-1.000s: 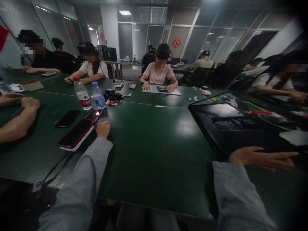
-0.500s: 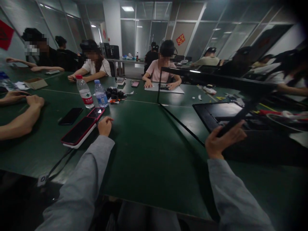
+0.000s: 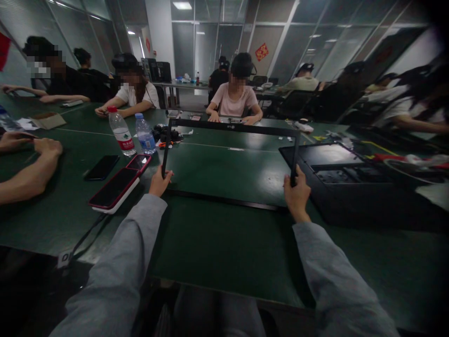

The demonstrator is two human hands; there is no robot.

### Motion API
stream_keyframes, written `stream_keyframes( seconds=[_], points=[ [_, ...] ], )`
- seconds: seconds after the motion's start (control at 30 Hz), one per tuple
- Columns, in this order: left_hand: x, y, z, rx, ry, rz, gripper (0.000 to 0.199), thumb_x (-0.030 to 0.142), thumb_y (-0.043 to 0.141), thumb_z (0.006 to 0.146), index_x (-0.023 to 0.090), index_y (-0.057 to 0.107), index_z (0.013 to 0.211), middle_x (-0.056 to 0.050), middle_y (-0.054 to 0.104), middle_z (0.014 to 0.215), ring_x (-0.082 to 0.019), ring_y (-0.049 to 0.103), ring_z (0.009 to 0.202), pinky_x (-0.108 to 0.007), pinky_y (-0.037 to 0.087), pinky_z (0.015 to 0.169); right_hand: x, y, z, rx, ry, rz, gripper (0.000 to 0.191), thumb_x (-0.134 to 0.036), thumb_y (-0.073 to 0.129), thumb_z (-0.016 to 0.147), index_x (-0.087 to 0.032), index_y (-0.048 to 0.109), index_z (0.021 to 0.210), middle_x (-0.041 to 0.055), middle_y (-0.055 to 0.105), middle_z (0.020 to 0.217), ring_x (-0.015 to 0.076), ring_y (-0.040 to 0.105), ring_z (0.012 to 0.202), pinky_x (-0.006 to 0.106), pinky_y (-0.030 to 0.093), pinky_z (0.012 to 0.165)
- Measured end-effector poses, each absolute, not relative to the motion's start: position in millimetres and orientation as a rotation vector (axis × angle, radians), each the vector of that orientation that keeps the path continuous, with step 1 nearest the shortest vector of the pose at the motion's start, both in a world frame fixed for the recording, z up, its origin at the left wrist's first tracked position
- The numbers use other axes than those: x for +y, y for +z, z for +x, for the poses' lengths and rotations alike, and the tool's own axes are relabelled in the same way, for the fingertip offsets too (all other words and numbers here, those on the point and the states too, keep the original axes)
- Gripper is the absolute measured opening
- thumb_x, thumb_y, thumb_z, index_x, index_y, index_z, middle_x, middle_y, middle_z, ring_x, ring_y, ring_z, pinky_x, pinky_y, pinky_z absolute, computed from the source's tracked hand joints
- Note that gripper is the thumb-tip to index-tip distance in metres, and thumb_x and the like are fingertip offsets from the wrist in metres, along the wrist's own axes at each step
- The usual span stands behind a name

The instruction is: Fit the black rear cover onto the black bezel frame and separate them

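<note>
Open room at the near middle, obstacles on both sides
Free passage is given over the near middle of the desk (image 3: 224, 252); farther out it is crossed by the black frame (image 3: 233, 201) — bare desk being seen through its opening. The left is obstructed by the red-cased phone (image 3: 115, 188) and two bottles (image 3: 122, 136), the right by the black panel (image 3: 354, 199).

On the green table (image 3: 210, 252), a red-capped bottle (image 3: 121, 133) stands upright beside a blue-capped bottle (image 3: 145, 135); a black phone (image 3: 102, 167) lies flat near a red-cased device (image 3: 117, 185), which rests on a white base (image 3: 121, 199); a dark strap (image 3: 86, 234) runs from there to the table's near edge; a small heap of black items (image 3: 162, 133) lies just right of the blue-capped bottle; a cardboard box (image 3: 49, 120) sits farther left; across the table is a person in a pink top (image 3: 235, 99); a red decoration (image 3: 261, 52) hangs behind.
</note>
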State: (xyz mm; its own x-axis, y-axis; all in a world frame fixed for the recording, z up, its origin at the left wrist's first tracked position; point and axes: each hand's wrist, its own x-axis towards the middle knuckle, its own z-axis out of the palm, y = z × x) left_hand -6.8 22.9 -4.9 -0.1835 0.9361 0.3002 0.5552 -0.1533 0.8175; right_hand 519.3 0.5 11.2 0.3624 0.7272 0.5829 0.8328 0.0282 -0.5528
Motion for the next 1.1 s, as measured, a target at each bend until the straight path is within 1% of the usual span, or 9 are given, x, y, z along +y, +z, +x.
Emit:
stream_keyframes(
  seconds=[0.03, 0.1, 0.17, 0.23, 0.37, 0.5, 0.8, 0.9, 1.1],
  points=[
    [23, -4, -8, 1.748, 1.248, 1.676, 0.051, 0.038, 0.055, 0.096, 0.014, 0.053, 0.141, -0.007, 0.075, 0.096, -0.016, 0.067, 0.069, -0.032, 0.054, 0.079, 4, 7, 522, -1.385, -0.097, -1.739, 0.062, -0.046, 0.048, 0.094, -0.013, 0.047, 0.146, 0.0179, 0.07, 0.112, 0.0319, 0.068, 0.104, 0.051, 0.05, 0.099],
    [23, -3, -10, 1.83, 1.2, 1.684, 0.034, 0.032, 0.052, 0.096, 0.014, 0.067, 0.12, -0.005, 0.074, 0.085, -0.017, 0.066, 0.069, -0.032, 0.053, 0.079, 10, -3, 528, -1.373, 0.043, -1.745, 0.06, -0.041, 0.058, 0.085, -0.011, 0.051, 0.137, 0.0149, 0.071, 0.098, 0.0304, 0.069, 0.095, 0.05, 0.052, 0.096],
    [25, -3, -13, 1.896, 1.159, 1.708, 0.022, 0.03, 0.056, 0.092, 0.016, 0.072, 0.097, -0.006, 0.075, 0.089, -0.02, 0.069, 0.082, -0.032, 0.052, 0.085, 16, -15, 535, -1.379, 0.243, -1.716, 0.06, -0.035, 0.063, 0.078, -0.011, 0.049, 0.131, 0.0119, 0.07, 0.091, 0.0285, 0.069, 0.089, 0.049, 0.054, 0.093],
    [27, -3, -15, 1.92, 1.15, 1.711, 0.018, 0.029, 0.06, 0.088, 0.017, 0.073, 0.088, -0.007, 0.076, 0.094, -0.023, 0.07, 0.093, -0.033, 0.051, 0.09, 18, -24, 542, -1.408, 0.42, -1.651, 0.06, -0.032, 0.064, 0.073, -0.014, 0.048, 0.129, 0.0111, 0.071, 0.096, 0.0276, 0.069, 0.093, 0.049, 0.055, 0.094],
    [28, -4, -15, 1.879, 1.207, 1.613, 0.029, 0.032, 0.064, 0.085, 0.015, 0.075, 0.106, -0.008, 0.078, 0.104, -0.024, 0.071, 0.101, -0.033, 0.052, 0.092, 17, -31, 549, -1.584, 0.53, -1.525, 0.057, -0.029, 0.061, 0.072, -0.018, 0.055, 0.128, 0.0141, 0.07, 0.123, 0.0287, 0.065, 0.117, 0.051, 0.049, 0.108],
    [20, -2, -9, 2.031, 1.092, 1.703, 0.039, 0.035, 0.061, 0.088, 0.018, 0.075, 0.12, -0.009, 0.076, 0.114, -0.026, 0.069, 0.108, -0.035, 0.05, 0.096, 16, -31, 547, -1.547, 0.304, -1.669, 0.055, -0.026, 0.055, 0.077, -0.015, 0.063, 0.13, 0.0169, 0.068, 0.131, 0.0319, 0.059, 0.13, 0.053, 0.04, 0.117],
    [12, -7, -2, 2.275, 0.787, 1.921, 0.039, 0.041, 0.056, 0.091, 0.02, 0.078, 0.117, -0.015, 0.066, 0.12, -0.032, 0.06, 0.118, -0.042, 0.048, 0.101, 14, -33, 550, -1.559, 0.139, -1.778, 0.046, -0.029, 0.059, 0.082, -0.019, 0.072, 0.125, 0.0111, 0.075, 0.118, 0.0306, 0.07, 0.113, 0.052, 0.051, 0.107],
    [15, -10, -4, 2.283, 0.719, 1.93, 0.045, 0.043, 0.054, 0.093, 0.017, 0.076, 0.122, -0.018, 0.065, 0.125, -0.035, 0.059, 0.12, -0.045, 0.048, 0.101, 13, -31, 550, -1.582, 0.143, -1.794, 0.046, -0.031, 0.057, 0.084, -0.019, 0.071, 0.126, 0.0118, 0.074, 0.121, 0.0308, 0.069, 0.114, 0.052, 0.052, 0.105],
    [12, -5, 1, 2.285, 0.744, 1.914, 0.047, 0.044, 0.055, 0.093, 0.02, 0.07, 0.131, -0.019, 0.062, 0.131, -0.036, 0.058, 0.124, -0.048, 0.049, 0.1, 8, -28, 549, -1.565, 0.123, -1.767, 0.049, -0.038, 0.048, 0.092, -0.013, 0.068, 0.13, 0.0176, 0.07, 0.129, 0.0332, 0.065, 0.121, 0.052, 0.049, 0.107]
  ],
)
